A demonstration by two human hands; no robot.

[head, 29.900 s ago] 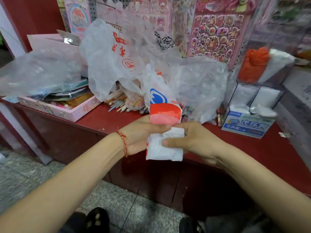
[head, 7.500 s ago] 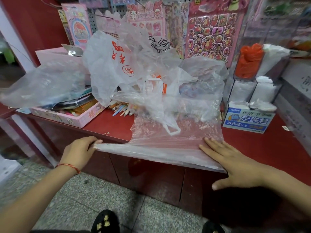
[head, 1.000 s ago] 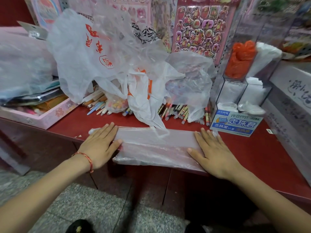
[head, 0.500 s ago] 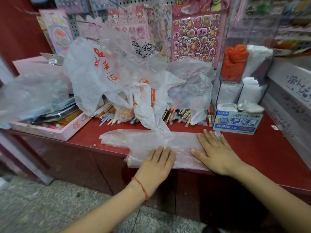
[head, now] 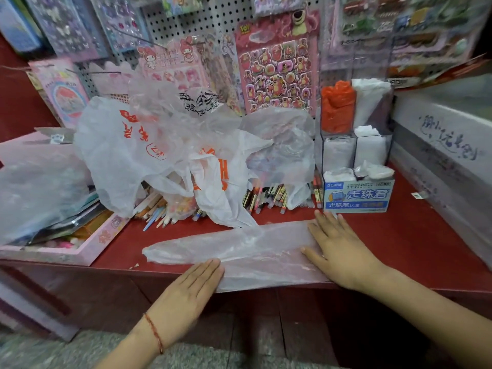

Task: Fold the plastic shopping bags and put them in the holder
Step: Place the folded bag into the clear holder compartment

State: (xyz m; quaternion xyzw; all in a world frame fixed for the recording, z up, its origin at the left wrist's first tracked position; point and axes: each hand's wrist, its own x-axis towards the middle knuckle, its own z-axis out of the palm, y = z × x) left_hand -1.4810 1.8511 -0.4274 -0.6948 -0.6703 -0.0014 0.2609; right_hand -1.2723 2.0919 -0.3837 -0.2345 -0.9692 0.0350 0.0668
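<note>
Head: 2 hands point(head: 186, 291) point(head: 338, 251), 1 folded bag point(head: 239, 249).

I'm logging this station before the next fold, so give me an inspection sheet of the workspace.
Surface: red counter, mostly crowded.
Job's things: clear bag flattened into a strip at the front edge; unfolded bag pile behind; clear holder with orange and white bags.
Clutter: pens, pink tray, blue box.
Hands: left hand and right hand flat on the strip.
Cables: nothing seen.
Surroundings: pegboard of sticker sheets.
</note>
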